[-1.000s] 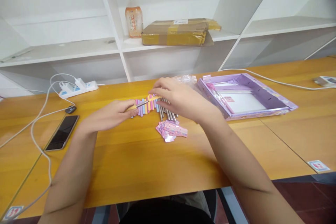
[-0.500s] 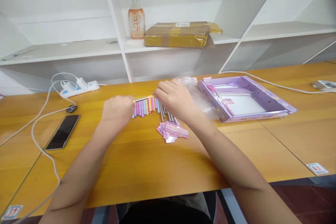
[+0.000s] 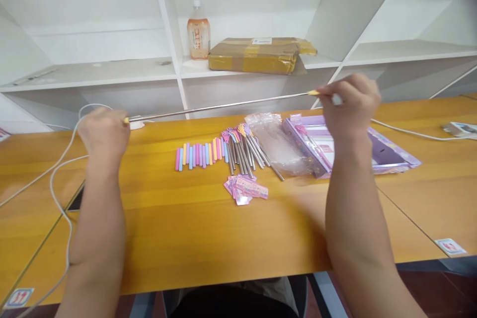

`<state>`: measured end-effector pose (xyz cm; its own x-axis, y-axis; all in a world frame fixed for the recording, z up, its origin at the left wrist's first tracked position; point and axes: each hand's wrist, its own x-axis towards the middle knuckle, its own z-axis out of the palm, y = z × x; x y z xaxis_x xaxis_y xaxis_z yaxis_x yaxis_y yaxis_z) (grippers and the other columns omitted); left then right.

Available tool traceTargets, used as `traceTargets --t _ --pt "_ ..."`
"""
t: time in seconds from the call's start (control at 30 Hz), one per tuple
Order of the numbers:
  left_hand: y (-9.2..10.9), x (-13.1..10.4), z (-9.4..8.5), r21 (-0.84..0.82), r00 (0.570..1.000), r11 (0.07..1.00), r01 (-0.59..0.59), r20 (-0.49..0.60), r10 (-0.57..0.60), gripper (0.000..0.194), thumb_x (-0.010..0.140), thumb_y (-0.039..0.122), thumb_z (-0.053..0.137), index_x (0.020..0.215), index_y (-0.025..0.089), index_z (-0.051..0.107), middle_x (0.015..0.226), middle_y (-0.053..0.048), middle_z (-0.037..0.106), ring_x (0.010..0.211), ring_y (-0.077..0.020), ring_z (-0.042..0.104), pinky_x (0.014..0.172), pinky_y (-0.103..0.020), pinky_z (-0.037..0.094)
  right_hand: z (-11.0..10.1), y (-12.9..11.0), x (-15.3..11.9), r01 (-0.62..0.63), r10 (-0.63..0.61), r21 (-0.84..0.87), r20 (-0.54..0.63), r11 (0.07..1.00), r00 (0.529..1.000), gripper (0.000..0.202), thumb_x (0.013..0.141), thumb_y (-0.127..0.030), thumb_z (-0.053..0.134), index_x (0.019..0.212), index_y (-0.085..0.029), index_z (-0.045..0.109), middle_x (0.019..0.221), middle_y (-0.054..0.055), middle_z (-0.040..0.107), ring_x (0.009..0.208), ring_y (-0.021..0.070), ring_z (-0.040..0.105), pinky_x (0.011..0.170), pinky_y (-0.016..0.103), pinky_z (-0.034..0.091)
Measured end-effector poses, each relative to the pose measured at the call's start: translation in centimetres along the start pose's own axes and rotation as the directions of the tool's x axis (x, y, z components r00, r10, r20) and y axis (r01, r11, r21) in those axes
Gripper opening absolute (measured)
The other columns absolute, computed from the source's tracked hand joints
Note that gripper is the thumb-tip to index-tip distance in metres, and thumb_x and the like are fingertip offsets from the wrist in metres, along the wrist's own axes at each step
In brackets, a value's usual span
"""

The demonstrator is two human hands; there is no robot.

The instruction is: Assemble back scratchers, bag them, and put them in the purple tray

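Note:
A telescopic back scratcher [image 3: 223, 106] stretches almost level above the table, its thin metal rod drawn out long. My left hand [image 3: 104, 131] is closed around its yellow handle end. At the other end, the fingers of my right hand [image 3: 350, 99] pinch the yellow head, mostly hidden by them. Below the rod lies a row of pastel handle sleeves [image 3: 203, 154] in pink, blue, yellow and purple. Beside it is a pile of metal back scratchers [image 3: 244, 154] with colourful hand-shaped heads. Pink printed cards [image 3: 251, 188] lie in front of the pile.
Clear plastic bags [image 3: 278, 144] and an open purple box [image 3: 387, 151] are at the right. White cables [image 3: 55, 179] and a partly hidden phone [image 3: 75, 202] lie left. A bottle [image 3: 198, 37] and a taped carton [image 3: 257, 55] stand on the shelf behind.
My hands have moved far apart, the right one up and to the right, the left one to the left. The back scratcher's rod between them has lengthened greatly.

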<state>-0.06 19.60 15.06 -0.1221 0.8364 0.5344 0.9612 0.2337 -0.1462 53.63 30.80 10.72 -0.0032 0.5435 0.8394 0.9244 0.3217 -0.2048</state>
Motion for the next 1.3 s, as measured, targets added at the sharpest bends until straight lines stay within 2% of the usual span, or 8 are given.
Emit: traceTargets --t 0.1,0.2,0.5,0.73,1.03,1.1,1.17,1.3 --pt "-2.0 0.1 0.0 -0.1 1.0 0.995 -0.008 0.007 0.009 0.027 0.095 0.022 0.043 0.067 0.021 0.044 0.073 -0.003 0.036 0.077 -0.021 0.03 0.068 -0.034 0.021 -0.5 3.3 0.2 -0.151 0.143 -0.102 -0.083 0.983 0.986 0.026 0.092 -0.03 0.071 0.072 -0.028 0.055 0.086 0.013 0.062 0.091 0.0303 0.055 0.089 0.046 0.035" --pt "-2.0 0.1 0.2 -0.105 0.998 0.994 -0.03 0.045 0.035 0.028 0.095 0.024 0.042 0.068 0.021 0.04 0.075 -0.003 0.036 0.078 -0.0207 0.029 0.068 -0.033 0.02 -0.6 3.7 0.4 -0.194 0.189 -0.152 -0.042 0.969 0.981 0.028 0.087 -0.021 0.074 0.069 -0.028 0.054 0.084 0.012 0.062 0.09 0.0295 0.056 0.087 0.044 0.037" --pt "-1.5 0.0 1.0 0.007 0.991 0.996 -0.092 0.096 0.091 0.027 0.101 0.025 0.037 0.075 0.021 0.043 0.078 -0.003 0.04 0.08 -0.0202 0.035 0.068 -0.03 0.021 -1.0 2.9 -0.2 -0.135 0.128 0.141 0.06 0.981 0.99 0.015 0.08 -0.015 0.082 0.085 -0.025 0.073 0.1 0.012 0.071 0.084 0.0226 0.064 0.081 0.037 0.05" --pt "-1.5 0.2 1.5 0.073 0.992 0.994 -0.081 0.107 0.073 0.029 0.103 0.028 0.037 0.081 0.022 0.054 0.081 -0.002 0.052 0.081 -0.02 0.039 0.068 -0.03 0.024 -0.9 2.1 0.0 -0.155 0.151 0.046 0.084 0.987 0.985 0.012 0.082 -0.018 0.081 0.078 -0.023 0.071 0.092 0.013 0.07 0.077 0.0223 0.061 0.078 0.039 0.049" --pt "-1.9 0.9 1.5 0.191 0.966 0.979 -0.065 0.257 0.014 0.03 0.101 0.036 0.046 0.104 0.023 0.073 0.085 -0.006 0.069 0.081 -0.0222 0.049 0.068 -0.029 0.027 -0.6 1.7 -0.4 -0.043 0.043 -0.002 0.121 0.999 0.992 0.006 0.091 -0.023 0.074 0.085 -0.02 0.073 0.094 0.011 0.069 0.082 0.0217 0.058 0.077 0.038 0.041" --pt "-0.9 0.9 1.3 0.187 0.961 0.976 -0.112 0.272 0.058 0.033 0.102 0.035 0.045 0.108 0.022 0.075 0.089 -0.007 0.073 0.082 -0.0226 0.053 0.069 -0.029 0.028 -0.3 1.1 -0.2 0.008 -0.01 0.016 0.128 1.0 0.992 0.008 0.093 -0.025 0.073 0.086 -0.02 0.074 0.093 0.011 0.069 0.082 0.0222 0.057 0.077 0.038 0.041" --pt "1.4 0.8 1.3 0.154 0.947 0.972 -0.175 0.296 0.124 0.034 0.1 0.031 0.045 0.109 0.021 0.077 0.092 -0.01 0.076 0.085 -0.0249 0.059 0.07 -0.031 0.03 0.1 -1.0 -0.2 0.077 -0.081 0.036 0.157 0.996 0.984 0.011 0.095 -0.027 0.07 0.087 -0.021 0.074 0.092 0.01 0.068 0.084 0.0234 0.058 0.077 0.038 0.04" --pt "8.8 -1.0 1.0 0.034 0.909 0.982 -0.186 0.385 0.159 0.034 0.095 0.02 0.046 0.099 0.019 0.079 0.088 -0.017 0.075 0.086 -0.0326 0.068 0.068 -0.036 0.035 1.2 -10.1 -2.1 0.325 -0.336 0.088 0.218 0.942 0.916 0.022 0.102 -0.019 0.054 0.09 -0.023 0.072 0.09 0.009 0.065 0.085 0.0248 0.056 0.072 0.037 0.038"
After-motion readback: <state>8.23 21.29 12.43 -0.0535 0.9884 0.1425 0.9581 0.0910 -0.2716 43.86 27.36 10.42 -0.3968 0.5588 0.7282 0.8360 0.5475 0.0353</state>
